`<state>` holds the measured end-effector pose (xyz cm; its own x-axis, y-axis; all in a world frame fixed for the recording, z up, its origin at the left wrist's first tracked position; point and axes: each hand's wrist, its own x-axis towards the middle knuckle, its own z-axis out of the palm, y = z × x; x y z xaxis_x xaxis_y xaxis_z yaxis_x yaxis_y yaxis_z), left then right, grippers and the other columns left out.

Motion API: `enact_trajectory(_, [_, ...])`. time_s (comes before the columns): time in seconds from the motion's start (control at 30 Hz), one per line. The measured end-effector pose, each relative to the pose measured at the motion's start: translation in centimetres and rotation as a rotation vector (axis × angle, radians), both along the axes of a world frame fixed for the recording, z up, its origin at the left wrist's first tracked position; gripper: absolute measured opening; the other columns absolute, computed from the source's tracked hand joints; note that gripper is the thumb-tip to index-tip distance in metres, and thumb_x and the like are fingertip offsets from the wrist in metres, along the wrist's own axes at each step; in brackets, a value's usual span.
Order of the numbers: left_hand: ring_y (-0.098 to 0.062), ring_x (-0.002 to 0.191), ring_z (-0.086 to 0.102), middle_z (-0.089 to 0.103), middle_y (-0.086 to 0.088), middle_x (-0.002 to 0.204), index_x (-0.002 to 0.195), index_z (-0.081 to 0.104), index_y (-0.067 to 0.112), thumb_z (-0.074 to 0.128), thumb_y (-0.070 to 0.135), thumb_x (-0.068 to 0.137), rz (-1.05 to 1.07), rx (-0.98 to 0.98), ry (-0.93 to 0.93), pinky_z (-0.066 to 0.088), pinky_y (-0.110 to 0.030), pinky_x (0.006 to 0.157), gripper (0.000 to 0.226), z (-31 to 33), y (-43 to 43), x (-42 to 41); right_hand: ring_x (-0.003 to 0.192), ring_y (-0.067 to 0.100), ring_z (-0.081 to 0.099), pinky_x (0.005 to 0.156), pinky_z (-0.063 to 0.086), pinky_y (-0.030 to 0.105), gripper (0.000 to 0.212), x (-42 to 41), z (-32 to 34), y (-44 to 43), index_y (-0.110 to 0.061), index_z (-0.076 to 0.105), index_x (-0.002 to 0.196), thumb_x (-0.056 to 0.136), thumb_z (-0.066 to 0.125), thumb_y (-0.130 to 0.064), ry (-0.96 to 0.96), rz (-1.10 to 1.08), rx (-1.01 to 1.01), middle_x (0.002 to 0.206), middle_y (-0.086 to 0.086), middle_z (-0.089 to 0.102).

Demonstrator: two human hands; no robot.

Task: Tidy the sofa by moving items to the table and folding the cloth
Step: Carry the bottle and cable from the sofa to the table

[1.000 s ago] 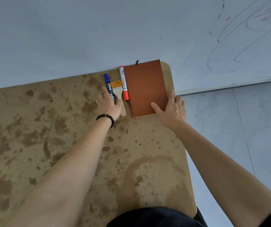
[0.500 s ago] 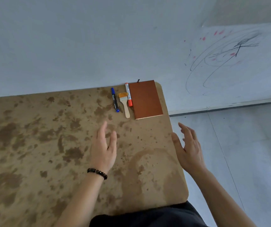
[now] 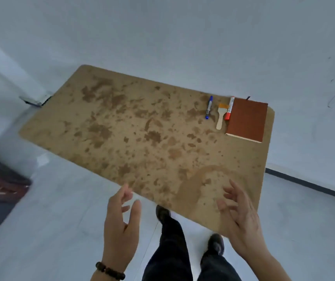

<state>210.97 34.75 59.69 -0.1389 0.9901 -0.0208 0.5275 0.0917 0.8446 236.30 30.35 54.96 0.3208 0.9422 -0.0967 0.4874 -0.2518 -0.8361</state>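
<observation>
Table (image 3: 132,138), left hand (image 3: 120,226) and right hand (image 3: 241,226) hovering by its near edge, fingers loosely spread

Soft even daylight, motion-blurred edges

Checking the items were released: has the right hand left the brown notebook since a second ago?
Yes. The right hand has drawn back from the rust-brown notebook to the near edge of the stained table.

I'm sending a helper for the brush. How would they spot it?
On the stained table, go to the far right corner by the notebook. The brush lies between a blue pen and an orange marker; it alone has a flat wooden handle.
</observation>
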Motion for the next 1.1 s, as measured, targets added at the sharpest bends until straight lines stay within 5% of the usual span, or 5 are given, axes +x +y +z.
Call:
enact_trajectory(0.2, [0.006,0.113,0.053,0.056,0.019,0.124,0.136,0.044,0.026,0.051,0.038,0.088,0.357,0.078,0.052,0.043,-0.004,0.085,0.05,3.2,-10.3,-11.6,0.108,0.002,0.061,0.089,0.053,0.032,0.067,-11.5,2.2,-0.1,-0.038,0.026,0.15,0.091,0.037,-0.067,0.028,0.392,0.014,0.124,-0.022,0.054])
enact_trajectory(0.33, [0.001,0.113,0.056,0.059,0.015,0.123,0.134,0.047,0.025,0.052,0.038,0.088,0.594,0.164,0.034,0.046,-0.009,0.088,0.049,3.7,-17.8,-20.6,0.107,-0.005,0.059,0.085,0.045,0.014,0.056,-22.5,5.2,-1.5,-0.038,0.037,0.144,0.093,0.044,-0.058,0.059,0.634,0.109,0.12,-0.03,0.057])
enact_trajectory(0.43, [-0.001,0.113,0.057,0.062,0.014,0.121,0.133,0.049,0.025,0.053,0.037,0.087,0.742,0.171,-0.011,0.049,-0.021,0.088,0.048,3.2,-23.7,-27.6,0.111,-0.006,0.057,0.09,0.048,0.019,0.053,-31.8,5.8,-3.9,-0.038,0.039,0.144,0.094,0.046,-0.054,0.083,0.756,0.121,0.12,-0.027,0.058])
enact_trajectory(0.7, [0.002,0.106,0.058,0.064,0.014,0.113,0.124,0.051,0.036,0.059,0.017,0.092,1.17,0.178,-0.097,0.044,-0.003,0.079,0.038,2.3,-37.9,-45.6,0.116,-0.003,0.055,0.091,0.051,0.023,0.068,-57.2,4.9,-11.0,-0.039,0.03,0.148,0.087,0.057,-0.052,0.085,1.167,0.073,0.127,-0.026,0.054])
enact_trajectory(1.1, [0.002,0.107,0.057,0.063,0.008,0.115,0.127,0.051,0.025,0.06,0.014,0.092,1.313,0.121,-0.042,0.045,-0.002,0.078,0.037,0.0,-34.7,-72.0,0.117,-0.008,0.051,0.086,0.049,0.019,0.05,-85.0,1.1,-7.2,-0.053,0.039,0.132,0.086,0.056,-0.054,0.116,1.268,0.042,0.129,-0.028,0.048])
